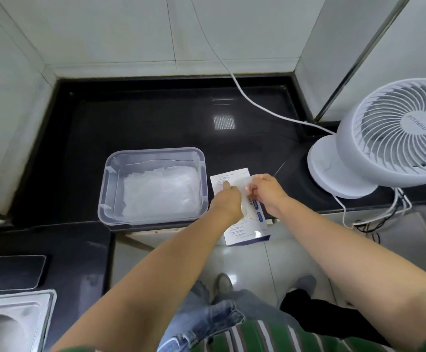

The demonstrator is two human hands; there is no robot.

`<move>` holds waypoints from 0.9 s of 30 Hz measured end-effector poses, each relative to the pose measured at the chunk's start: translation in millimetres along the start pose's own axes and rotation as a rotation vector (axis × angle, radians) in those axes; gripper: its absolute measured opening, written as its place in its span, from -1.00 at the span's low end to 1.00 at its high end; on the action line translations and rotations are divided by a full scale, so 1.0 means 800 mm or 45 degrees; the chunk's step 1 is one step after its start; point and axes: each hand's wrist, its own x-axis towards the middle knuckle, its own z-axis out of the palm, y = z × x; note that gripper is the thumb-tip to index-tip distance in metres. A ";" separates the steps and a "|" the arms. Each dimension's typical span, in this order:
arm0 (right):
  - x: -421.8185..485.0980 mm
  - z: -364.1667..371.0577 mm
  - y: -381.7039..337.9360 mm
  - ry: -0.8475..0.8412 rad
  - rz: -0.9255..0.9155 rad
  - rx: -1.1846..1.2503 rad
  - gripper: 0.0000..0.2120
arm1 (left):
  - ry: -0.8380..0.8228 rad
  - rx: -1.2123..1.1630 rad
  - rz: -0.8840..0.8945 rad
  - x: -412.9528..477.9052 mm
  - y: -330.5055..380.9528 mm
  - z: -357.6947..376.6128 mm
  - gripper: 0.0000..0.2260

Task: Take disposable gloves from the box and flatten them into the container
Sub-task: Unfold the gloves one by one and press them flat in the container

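Over glove box: left hand fingers curled, pinching clear glove; right hand pinching too.

Even bright light; glare patch on black counter; wide-angle bowed edges

One head-worn camera looks forward and steeply down, near the black counter.

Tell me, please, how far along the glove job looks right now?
Done: a flat pile of gloves already lies in the container. In hand: the right hand pinches a clear glove above the box, with the left hand beside it at the box. Left: laying this glove flat on the pile; how many remain in the box is hidden.
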 end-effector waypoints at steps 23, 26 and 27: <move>-0.003 -0.005 -0.018 0.153 -0.029 0.055 -0.79 | 0.137 -0.334 0.058 0.007 -0.021 0.036 -0.12; -0.004 -0.009 -0.027 0.123 -0.001 0.117 -0.71 | 0.122 -0.311 0.042 0.010 -0.022 0.038 -0.12; -0.004 -0.012 -0.031 0.115 -0.035 0.199 -0.68 | 0.116 -0.295 0.036 0.012 -0.022 0.039 -0.14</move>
